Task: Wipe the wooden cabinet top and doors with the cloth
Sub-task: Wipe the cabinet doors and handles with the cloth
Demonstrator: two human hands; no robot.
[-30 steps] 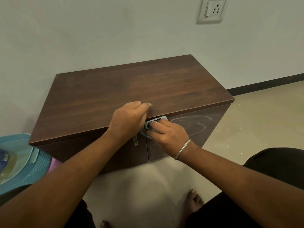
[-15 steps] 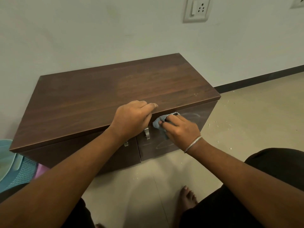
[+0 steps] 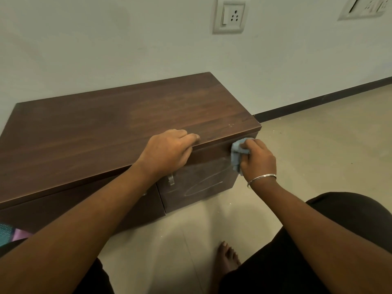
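The left hand (image 3: pixel 167 151) is curled over the front edge of the cabinet top (image 3: pixel 106 132), holding nothing. The cloth (image 3: pixel 236 154) is gripped by the right hand (image 3: pixel 257 160) at the upper right corner of the right door (image 3: pixel 201 177); smears remain below, so wiping appears unfinished.

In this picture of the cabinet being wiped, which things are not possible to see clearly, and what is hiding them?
All in the head view:
- Left door: mostly behind the left forearm; its handle barely shows.
- Cloth: partly bunched inside the right hand, so its full size is unknown.
- Left hand: fingertips curl over the cabinet top front edge, contact underneath hidden.
- Cabinet's left end: cut off by the frame edge.
- Second wall plate: cropped at the top edge.
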